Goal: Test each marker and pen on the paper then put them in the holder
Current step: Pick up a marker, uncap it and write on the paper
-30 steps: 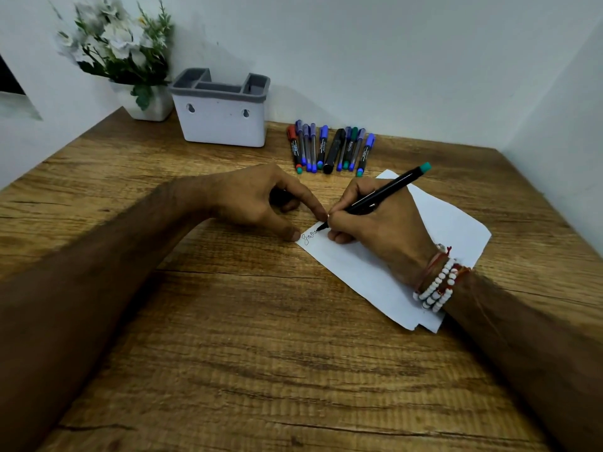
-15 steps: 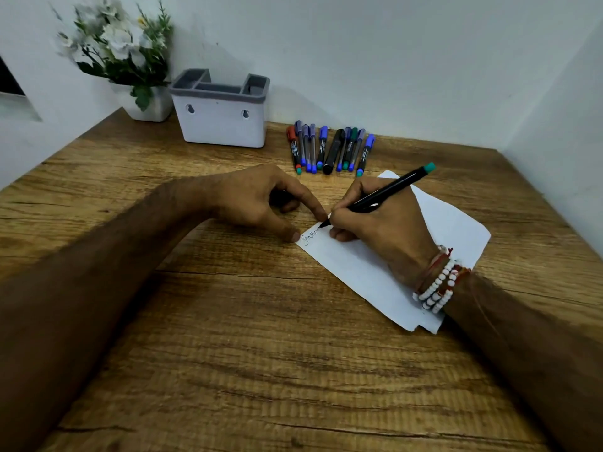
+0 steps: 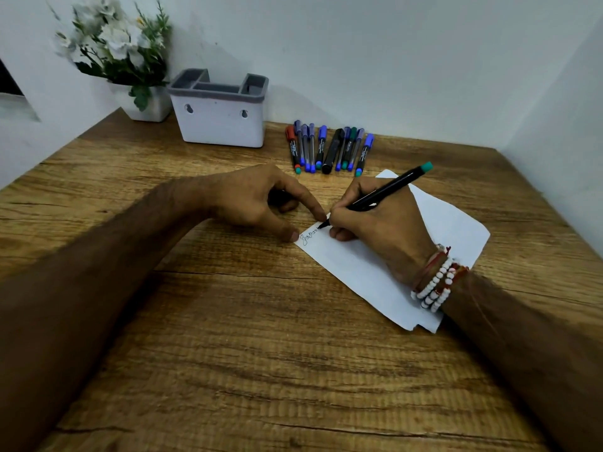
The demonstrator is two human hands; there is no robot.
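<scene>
This looks like a small desk corner in a home or office — a spot for writing. A wooden table [image 3: 228, 337] sits tight between plain white walls [image 3: 391, 60]. At its far left corner stand a pot of white flowers [image 3: 114, 50] and a grey-topped pen holder [image 3: 222, 115] — with markers [image 3: 329, 148] and paper [image 3: 456, 230] nearby.

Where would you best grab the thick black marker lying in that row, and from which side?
Pinch the thick black marker from above, around mid-barrel. It lies flat on the table with pens close on both sides, so fingers probably can't slip in low; its near end, pointing toward the paper, sticks out slightly and offers a second option.
</scene>
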